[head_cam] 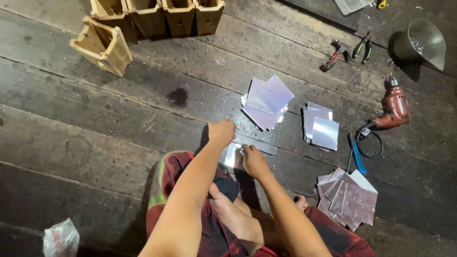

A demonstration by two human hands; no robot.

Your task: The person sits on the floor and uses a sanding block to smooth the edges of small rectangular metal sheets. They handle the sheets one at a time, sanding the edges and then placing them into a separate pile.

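So I've got a small shiny metal sheet [233, 155] flat on the plank floor [95, 123] right in front of my crossed legs, lying against a long flat metal strip [259, 145] that looks like a ruler or straightedge. My right hand [253, 161] is pressing down on the sheet with the fingers closed around something thin, maybe a scriber or pencil, honestly too small to tell. My left hand [222, 132] is curled into a loose fist sitting on the far end of the strip, I'd guess to keep it from sliding while the other hand works along it.

Everything else is fanned out in reach: one stack of cut sheets [266, 101] just past the strip, a second stack [321, 126] to its right, and a messier pile [350, 200] by my right knee. A blue-handled tool [356, 159] and a red electric drill [394, 108] lie further right, with pliers [364, 47], a hammer [335, 54] and a metal funnel [421, 43] beyond. Wooden boxes [152, 19] line the top edge, and a plastic bag [60, 238] sits off to my left.
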